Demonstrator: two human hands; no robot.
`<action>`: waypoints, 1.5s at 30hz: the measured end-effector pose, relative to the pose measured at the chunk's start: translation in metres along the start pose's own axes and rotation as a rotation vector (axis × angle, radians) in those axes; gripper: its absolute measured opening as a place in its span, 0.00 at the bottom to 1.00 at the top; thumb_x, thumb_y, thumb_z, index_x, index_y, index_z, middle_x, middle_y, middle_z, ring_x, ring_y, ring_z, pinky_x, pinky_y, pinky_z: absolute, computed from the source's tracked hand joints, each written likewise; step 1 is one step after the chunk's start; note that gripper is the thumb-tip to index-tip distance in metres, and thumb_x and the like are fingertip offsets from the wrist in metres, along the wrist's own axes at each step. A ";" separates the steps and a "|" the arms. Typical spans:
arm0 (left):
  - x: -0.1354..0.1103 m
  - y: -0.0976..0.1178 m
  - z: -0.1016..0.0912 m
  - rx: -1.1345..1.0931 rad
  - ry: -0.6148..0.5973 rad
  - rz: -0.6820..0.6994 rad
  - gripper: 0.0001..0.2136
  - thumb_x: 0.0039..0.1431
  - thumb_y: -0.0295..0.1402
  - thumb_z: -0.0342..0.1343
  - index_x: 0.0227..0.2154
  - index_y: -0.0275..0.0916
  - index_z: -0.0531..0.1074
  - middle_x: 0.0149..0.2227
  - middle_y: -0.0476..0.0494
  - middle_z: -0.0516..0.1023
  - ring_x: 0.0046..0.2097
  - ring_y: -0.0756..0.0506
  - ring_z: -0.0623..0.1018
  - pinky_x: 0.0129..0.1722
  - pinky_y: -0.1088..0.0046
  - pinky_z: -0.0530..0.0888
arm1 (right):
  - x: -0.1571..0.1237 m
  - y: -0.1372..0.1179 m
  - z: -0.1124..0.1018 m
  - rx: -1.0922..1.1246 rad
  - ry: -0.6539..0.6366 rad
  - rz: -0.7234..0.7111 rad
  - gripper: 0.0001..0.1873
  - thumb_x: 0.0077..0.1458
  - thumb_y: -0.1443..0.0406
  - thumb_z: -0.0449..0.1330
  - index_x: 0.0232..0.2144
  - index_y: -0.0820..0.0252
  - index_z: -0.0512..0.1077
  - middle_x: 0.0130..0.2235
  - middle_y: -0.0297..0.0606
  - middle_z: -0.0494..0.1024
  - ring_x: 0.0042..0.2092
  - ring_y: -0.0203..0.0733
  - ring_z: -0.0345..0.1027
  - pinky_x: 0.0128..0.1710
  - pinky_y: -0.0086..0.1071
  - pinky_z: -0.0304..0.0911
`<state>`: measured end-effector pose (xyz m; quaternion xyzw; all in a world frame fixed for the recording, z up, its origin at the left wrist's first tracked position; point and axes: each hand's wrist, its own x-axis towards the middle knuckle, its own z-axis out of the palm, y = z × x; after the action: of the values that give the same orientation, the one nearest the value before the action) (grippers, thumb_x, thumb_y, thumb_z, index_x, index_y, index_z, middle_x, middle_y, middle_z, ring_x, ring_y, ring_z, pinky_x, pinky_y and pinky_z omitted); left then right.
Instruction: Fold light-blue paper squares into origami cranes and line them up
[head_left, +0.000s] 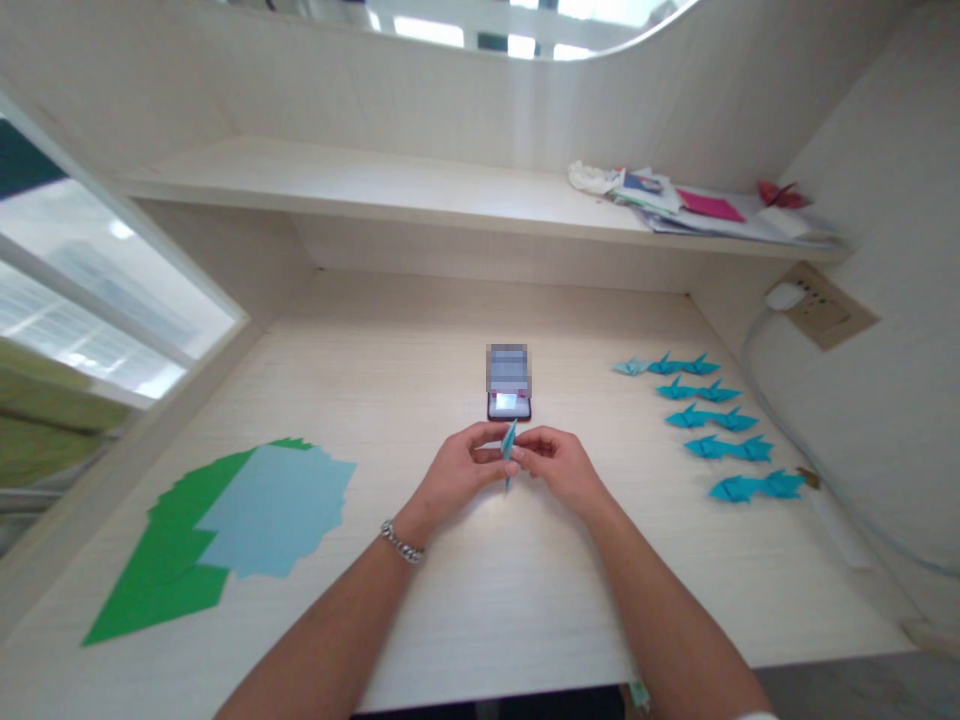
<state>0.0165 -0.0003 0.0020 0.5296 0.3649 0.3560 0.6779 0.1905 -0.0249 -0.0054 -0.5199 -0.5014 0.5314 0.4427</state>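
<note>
Folded paper piece (509, 447): teal, thin, matte, creased into a narrow sliver with crisp edges and pointed ends. In my view its long axis stands close to upright with a slight lean, the upper tip toward the phone (508, 405) and the lower tip pointing down at the desk (480, 600). It is held in the air over the middle of the desk, just in front of the phone. The left hand (454, 470) and right hand (562, 468) meet on it from either side. The fingers (487, 437) of both are pinched together on the paper near its mid-length. There is a metal link bracelet (403, 545) on the left wrist. The phone is dark and lies flat with its screen lit. The desk surface is pale with a fine wood grain and a dull sheen. To the right lie folded paper cranes (709, 420), the same teal, in pairs down a slanting row. To the left lies a fanned stack of flat sheets (225, 520), green below and light blue on top, with a jagged outline. The shelf (337, 185) above carries loose papers (697, 205), one of them pink. A wall socket (821, 305) with a white plug and cable is on the right wall.
</note>
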 end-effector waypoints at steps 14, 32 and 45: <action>-0.001 0.000 0.000 0.012 -0.001 0.007 0.25 0.43 0.29 0.67 0.46 0.34 0.69 0.50 0.32 0.74 0.46 0.39 0.78 0.45 0.58 0.74 | -0.002 -0.002 0.004 -0.067 0.009 -0.044 0.13 0.45 0.59 0.65 0.33 0.62 0.76 0.33 0.39 0.79 0.32 0.39 0.70 0.31 0.31 0.64; -0.002 -0.002 0.004 0.238 0.095 0.092 0.20 0.47 0.28 0.63 0.46 0.37 0.70 0.47 0.39 0.76 0.46 0.42 0.78 0.47 0.63 0.75 | -0.008 -0.009 0.010 -0.452 0.246 -0.155 0.06 0.51 0.66 0.56 0.31 0.59 0.72 0.29 0.36 0.77 0.29 0.38 0.70 0.31 0.30 0.64; -0.003 0.005 0.005 -0.135 0.054 0.079 0.20 0.47 0.33 0.65 0.44 0.36 0.72 0.50 0.35 0.74 0.49 0.39 0.76 0.50 0.58 0.72 | -0.009 -0.005 0.008 -0.534 0.253 -0.365 0.10 0.53 0.70 0.54 0.35 0.59 0.74 0.34 0.37 0.78 0.34 0.39 0.70 0.35 0.30 0.65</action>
<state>0.0193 -0.0045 0.0084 0.4870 0.3373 0.4203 0.6873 0.1826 -0.0340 -0.0002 -0.5810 -0.6486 0.2248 0.4373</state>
